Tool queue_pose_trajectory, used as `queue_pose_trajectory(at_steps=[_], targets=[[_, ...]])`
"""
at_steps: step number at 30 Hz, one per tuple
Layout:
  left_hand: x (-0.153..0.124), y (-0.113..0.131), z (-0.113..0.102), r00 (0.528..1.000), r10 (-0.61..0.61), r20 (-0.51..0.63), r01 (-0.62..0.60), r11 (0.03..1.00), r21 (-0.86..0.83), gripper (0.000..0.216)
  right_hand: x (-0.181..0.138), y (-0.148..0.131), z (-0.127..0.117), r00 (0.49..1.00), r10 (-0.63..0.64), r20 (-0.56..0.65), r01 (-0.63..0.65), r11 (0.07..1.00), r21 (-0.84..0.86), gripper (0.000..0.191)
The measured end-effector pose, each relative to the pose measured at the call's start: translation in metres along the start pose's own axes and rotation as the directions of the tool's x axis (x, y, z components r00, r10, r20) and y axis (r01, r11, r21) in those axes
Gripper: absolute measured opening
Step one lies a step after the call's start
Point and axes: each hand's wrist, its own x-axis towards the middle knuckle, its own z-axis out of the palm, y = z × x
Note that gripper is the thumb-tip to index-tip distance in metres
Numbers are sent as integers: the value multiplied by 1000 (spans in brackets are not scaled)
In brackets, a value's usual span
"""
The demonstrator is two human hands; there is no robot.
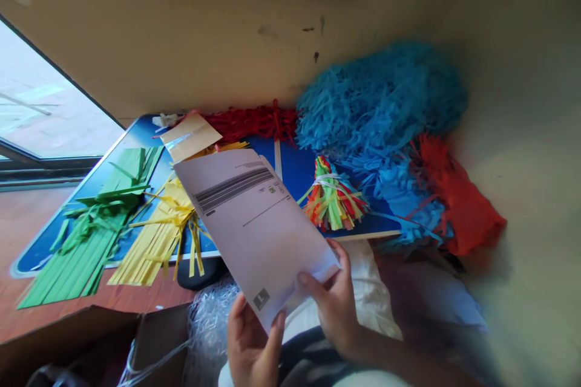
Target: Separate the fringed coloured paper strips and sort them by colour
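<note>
A white printed paper (267, 230), perhaps a folded sheet or thin stack, is held tilted over the front of the blue table (290, 163). My left hand (254, 338) grips its lower left corner, thumb on top and fingers beneath. On the lower right corner, my right hand (333, 299) pinches it the same way. Dark stripes and small print cross its upper part. Just beyond its right edge stands a multicoloured tassel bundle (333, 196) tied with white string. Yellow paper strips (158, 230) lie left of the paper, partly hidden behind it.
Green strips (97, 236) hang over the table's left front edge. Red fringe (249, 124) and a blue fringe heap (381, 97) lie along the wall, with an orange-red bundle (458, 199) at right. A tan card (190, 136) lies behind. A cardboard box (158, 338) stands lower left.
</note>
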Motion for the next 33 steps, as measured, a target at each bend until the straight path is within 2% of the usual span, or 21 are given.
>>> queue_pose_trajectory(at_steps=[2,4,7,10,14,17,19,22,28,31,33], targets=[[3,3,-1,988,-128,87,129,992,-14,37,1,-2,0,1000,-4,-18,4,1000,-8,80],[4,0,-5,976,-134,173,133,991,19,33,3,-4,0,1000,2,-25,-2,1000,13,78],[1,-8,-11,967,-96,237,80,994,75,28,5,-2,1,999,-11,-47,13,999,46,76],[-3,-11,-8,974,-86,208,72,995,76,27,5,1,0,998,-30,-50,34,997,76,77],[-2,-5,-4,981,-163,106,161,987,29,30,2,1,-10,991,-77,112,67,993,93,71],[3,-2,-8,967,-214,139,219,975,-25,34,1,-3,-22,982,-47,185,57,997,-49,52],[5,0,-12,952,-242,187,254,966,-41,36,2,-5,-27,984,-22,177,52,984,-167,38],[8,6,-15,931,-301,205,323,943,-80,41,2,-4,-30,986,-32,162,68,973,-222,33],[12,15,-24,904,-382,190,414,893,-176,44,0,-3,-33,958,27,286,14,990,-141,36],[8,11,-19,887,-450,102,461,858,-224,53,-2,-1,-29,968,14,251,8,996,-88,36],[3,8,-6,849,-526,53,519,813,-264,57,-5,2,-21,980,-3,201,13,999,-49,37]])
